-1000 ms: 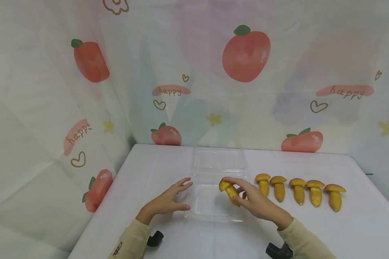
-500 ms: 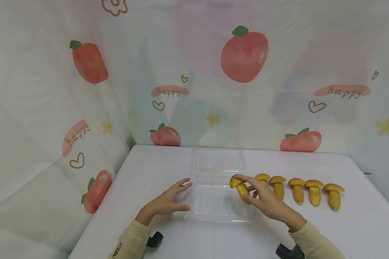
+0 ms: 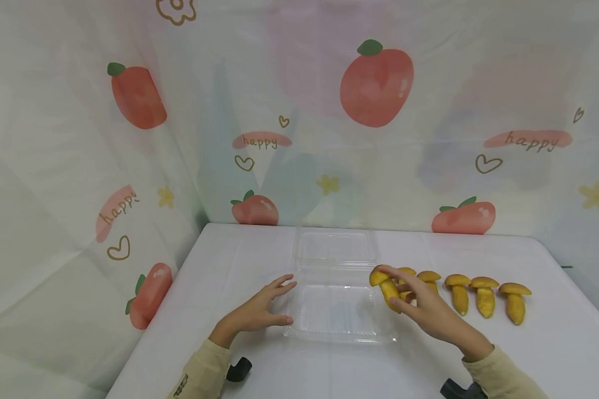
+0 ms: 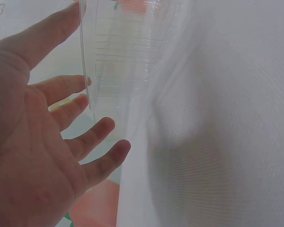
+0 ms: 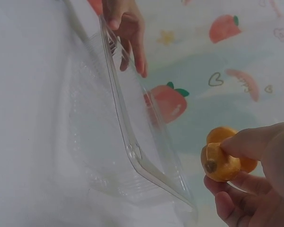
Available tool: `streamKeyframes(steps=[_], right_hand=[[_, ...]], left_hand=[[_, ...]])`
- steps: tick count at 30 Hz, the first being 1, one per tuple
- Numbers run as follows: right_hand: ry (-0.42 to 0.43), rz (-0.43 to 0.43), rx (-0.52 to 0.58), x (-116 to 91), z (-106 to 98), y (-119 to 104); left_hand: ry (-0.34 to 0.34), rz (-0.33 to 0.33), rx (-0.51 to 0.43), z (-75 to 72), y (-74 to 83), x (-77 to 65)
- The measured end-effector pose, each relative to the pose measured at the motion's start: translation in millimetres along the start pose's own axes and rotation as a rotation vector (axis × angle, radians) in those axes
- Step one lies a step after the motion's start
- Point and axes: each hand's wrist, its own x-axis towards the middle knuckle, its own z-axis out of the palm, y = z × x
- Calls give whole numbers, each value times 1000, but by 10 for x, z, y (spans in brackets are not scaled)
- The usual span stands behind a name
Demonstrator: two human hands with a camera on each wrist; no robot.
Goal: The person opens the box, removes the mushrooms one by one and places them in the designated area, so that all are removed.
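My right hand [image 3: 428, 306] pinches a yellow mushroom [image 3: 385, 284] between thumb and fingers, its cap toward the upper left. The mushroom is held at the right edge of a clear plastic clamshell box [image 3: 336, 337], whose lid [image 3: 336, 246] lies folded back behind the base. In the right wrist view the mushroom's stem end [image 5: 211, 165] faces the camera, beside the box wall [image 5: 120, 113]. My left hand [image 3: 254, 310] stays at the box's left side, fingers spread and relaxed. Its fingertips [image 4: 106, 126] are right at the box rim in the left wrist view.
Several more yellow mushrooms [image 3: 485, 302] lie in a row on the white table [image 3: 429, 366] to the right of the box; the nearest ones are partly covered by my right hand. A patterned cloth [image 3: 309, 111] hangs behind and at the sides.
My right hand has shifted right with the mushroom, from over the box base to its right edge. The left hand has kept its place.
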Motion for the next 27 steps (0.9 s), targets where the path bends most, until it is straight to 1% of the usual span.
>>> streamKeyframes(steps=[3, 8, 13, 21, 25, 27], right_hand=[[15, -1, -22, -25, -22, 30], [35, 23, -64, -78, -78, 54], [70, 33, -67, -130, -135, 82], [112, -3, -68, -201, -211, 138], [116, 9, -68, -230, -247, 180], [113, 28, -70, -247, -264, 208]], left_hand=[[-3, 3, -2, 8, -5, 5], [-5, 5, -6, 13, -10, 5], [-6, 0, -10, 9, -14, -2], [-9, -6, -18, 5, -23, -3], [-8, -3, -3, -1, -19, -3], [-7, -1, 5, -2, -18, 1]])
